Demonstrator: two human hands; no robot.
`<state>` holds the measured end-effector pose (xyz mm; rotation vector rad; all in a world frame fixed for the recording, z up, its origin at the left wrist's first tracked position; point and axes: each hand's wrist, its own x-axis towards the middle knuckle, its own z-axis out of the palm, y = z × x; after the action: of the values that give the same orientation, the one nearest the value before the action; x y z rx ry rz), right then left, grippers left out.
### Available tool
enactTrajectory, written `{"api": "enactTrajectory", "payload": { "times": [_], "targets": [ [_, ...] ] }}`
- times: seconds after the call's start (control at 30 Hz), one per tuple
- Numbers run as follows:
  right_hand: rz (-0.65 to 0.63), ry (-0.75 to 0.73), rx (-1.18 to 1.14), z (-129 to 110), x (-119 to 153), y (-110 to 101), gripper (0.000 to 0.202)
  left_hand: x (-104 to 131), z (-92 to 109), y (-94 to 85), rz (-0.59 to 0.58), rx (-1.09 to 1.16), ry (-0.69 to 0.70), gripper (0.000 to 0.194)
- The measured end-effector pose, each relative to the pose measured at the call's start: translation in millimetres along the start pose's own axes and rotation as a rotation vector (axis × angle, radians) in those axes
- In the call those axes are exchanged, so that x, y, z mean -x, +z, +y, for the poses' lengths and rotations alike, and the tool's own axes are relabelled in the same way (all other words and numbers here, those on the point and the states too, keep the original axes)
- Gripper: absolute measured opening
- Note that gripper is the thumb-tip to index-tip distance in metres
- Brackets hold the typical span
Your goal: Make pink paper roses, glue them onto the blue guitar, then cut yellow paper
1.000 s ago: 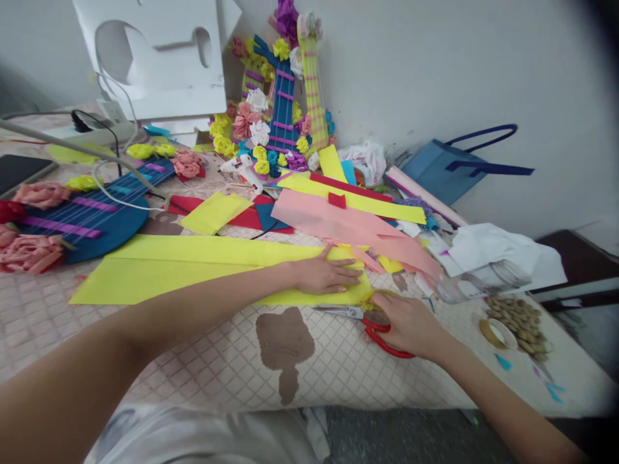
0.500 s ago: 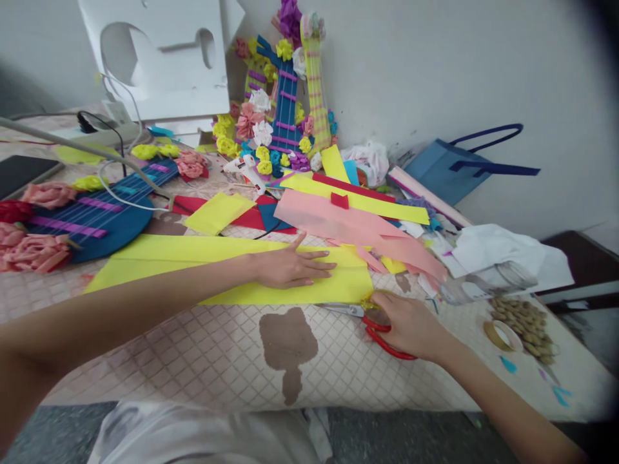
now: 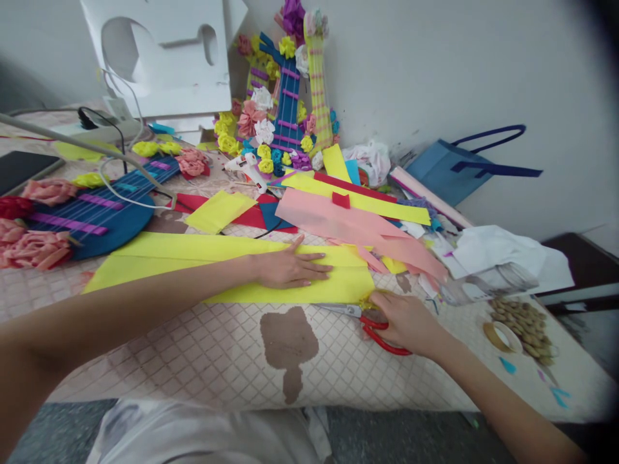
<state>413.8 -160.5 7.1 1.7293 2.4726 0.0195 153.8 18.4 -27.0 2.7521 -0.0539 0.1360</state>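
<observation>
A long yellow sheet (image 3: 159,248) lies across the table in front of me. My left hand (image 3: 290,265) rests flat on it, fingers spread. At the sheet's lower right corner, my right hand (image 3: 403,322) is closed on red-handled scissors (image 3: 382,338). The scissors' blades point left along the sheet's lower edge, partly under it. Just beyond the sheet is a pink strip (image 3: 329,219), with yellow and red strips behind it.
Flower-trimmed paper guitars (image 3: 287,109) stand against the wall. A blue guitar (image 3: 120,219) lies at the left beside a cable. A glue gun (image 3: 249,171) is at the back. On the right are a plastic jar (image 3: 503,280), peanuts (image 3: 525,328) and a tape roll (image 3: 503,336).
The scissors and my right hand have shifted very slightly left. My left hand stays spread on the yellow sheet.
</observation>
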Motion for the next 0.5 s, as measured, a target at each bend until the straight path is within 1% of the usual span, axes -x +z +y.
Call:
{"api": "enactTrajectory", "payload": {
  "times": [0.1, 0.23, 0.4, 0.5],
  "targets": [
    [0.011, 0.004, -0.002, 1, 2, -2, 0.028, -1, 0, 0.1, 0.001, 0.004, -0.003, 0.045],
    [0.006, 0.035, -0.032, -2, 1, -4, 0.030, -4, 1, 0.5, 0.042, 0.025, 0.005, 0.045],
    [-0.008, 0.035, -0.077, -5, -4, -4, 0.028, -9, 4, 1.1, 0.001, -0.005, -0.006, 0.045],
    [-0.005, 0.032, -0.078, -6, -4, -3, 0.029, -11, 4, 2.5, 0.011, -0.012, 0.003, 0.045]
  ]
}}
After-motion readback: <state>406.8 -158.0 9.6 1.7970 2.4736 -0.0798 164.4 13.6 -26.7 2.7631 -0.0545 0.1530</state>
